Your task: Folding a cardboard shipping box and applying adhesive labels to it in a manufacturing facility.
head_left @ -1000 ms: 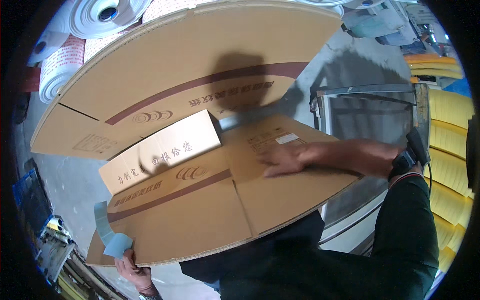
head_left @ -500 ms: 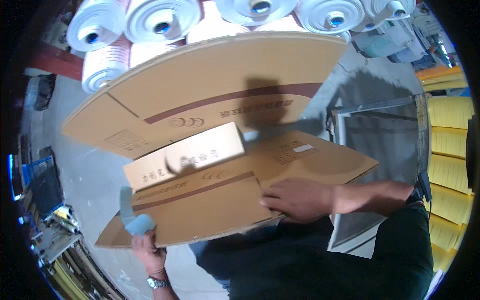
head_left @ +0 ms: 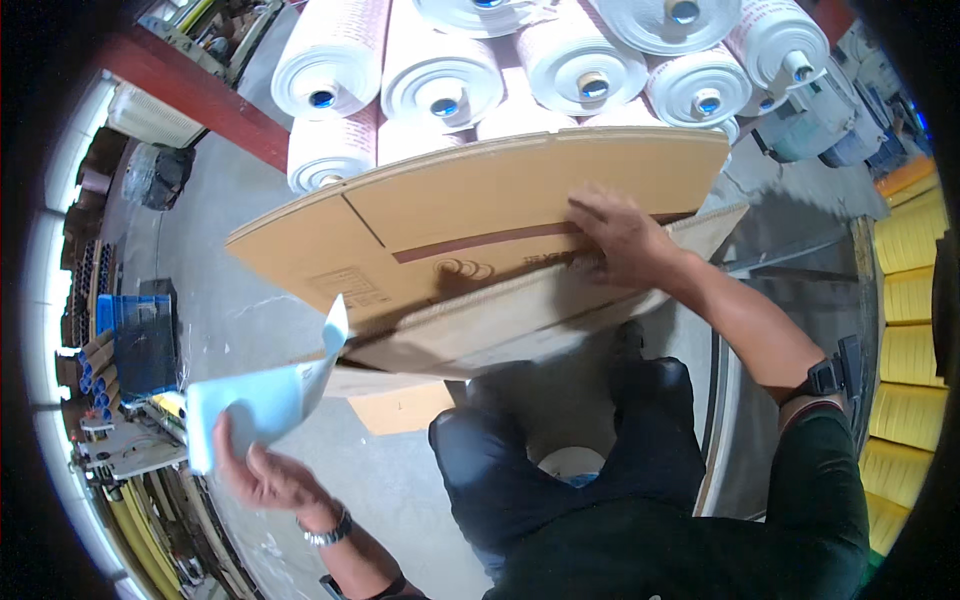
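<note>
My left hand is closed on a pale blue tape roll at the left, its loose end rising toward the cardboard. Before me a near cardboard panel stands tilted up, a pale face and thick upper edge toward me. My right hand grips over that upper edge, fingers on the far side and thumb on the near side. Behind it a large brown cardboard panel with a dark stripe leans back against white rolls. Below the near panel shows a flat tan cardboard piece.
Several stacked white rolls stand beyond the cardboard. Stacked yellow material lines the right side, next to a metal frame. A blue crate and tubes are at the left. A round stool seat shows between my legs.
The near cardboard has gone from lying flat to tilted up. My right hand has moved up and forward onto its edge. My left hand with the tape roll has shifted left, apart from the cardboard.
</note>
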`<action>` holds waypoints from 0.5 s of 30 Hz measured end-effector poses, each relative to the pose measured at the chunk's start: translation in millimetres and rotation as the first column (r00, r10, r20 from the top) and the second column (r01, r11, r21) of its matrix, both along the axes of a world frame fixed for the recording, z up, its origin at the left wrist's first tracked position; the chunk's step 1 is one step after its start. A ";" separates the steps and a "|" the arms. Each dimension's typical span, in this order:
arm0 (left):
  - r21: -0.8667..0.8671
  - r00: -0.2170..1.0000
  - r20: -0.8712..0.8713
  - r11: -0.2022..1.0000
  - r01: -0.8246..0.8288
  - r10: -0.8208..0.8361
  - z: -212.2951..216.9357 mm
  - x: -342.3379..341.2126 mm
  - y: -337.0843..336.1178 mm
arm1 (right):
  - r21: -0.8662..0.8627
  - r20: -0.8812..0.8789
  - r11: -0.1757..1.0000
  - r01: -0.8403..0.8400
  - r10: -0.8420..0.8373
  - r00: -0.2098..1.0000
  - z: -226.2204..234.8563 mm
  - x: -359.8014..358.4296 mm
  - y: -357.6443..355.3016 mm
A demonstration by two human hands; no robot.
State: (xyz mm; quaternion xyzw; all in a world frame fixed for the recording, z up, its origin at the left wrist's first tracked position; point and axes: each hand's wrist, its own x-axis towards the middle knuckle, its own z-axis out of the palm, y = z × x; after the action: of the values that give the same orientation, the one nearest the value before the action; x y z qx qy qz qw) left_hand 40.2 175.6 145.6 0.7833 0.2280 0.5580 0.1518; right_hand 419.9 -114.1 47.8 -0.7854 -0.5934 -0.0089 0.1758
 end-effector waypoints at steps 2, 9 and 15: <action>0.103 0.990 0.081 0.987 -0.123 0.114 31.9 -29.2 -5.9 | -0.153 0.128 0.985 0.081 -0.062 0.990 -0.7 16.6 18.2; -0.249 0.938 -0.141 0.906 -0.342 0.316 -9.4 -103.7 -27.2 | -0.350 -0.137 0.927 -0.131 0.088 0.987 -9.9 18.3 46.8; -0.097 0.710 -0.704 0.990 -0.099 0.002 -44.0 -49.8 -37.1 | -0.230 -0.227 0.943 -0.239 0.187 0.956 16.4 -71.1 -8.1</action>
State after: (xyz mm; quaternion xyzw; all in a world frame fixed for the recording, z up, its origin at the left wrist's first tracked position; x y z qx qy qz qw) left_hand -9.5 138.5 101.6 0.9186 0.3249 0.2069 0.0883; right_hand 348.8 -122.2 64.2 -0.7290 -0.6505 0.1665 0.1326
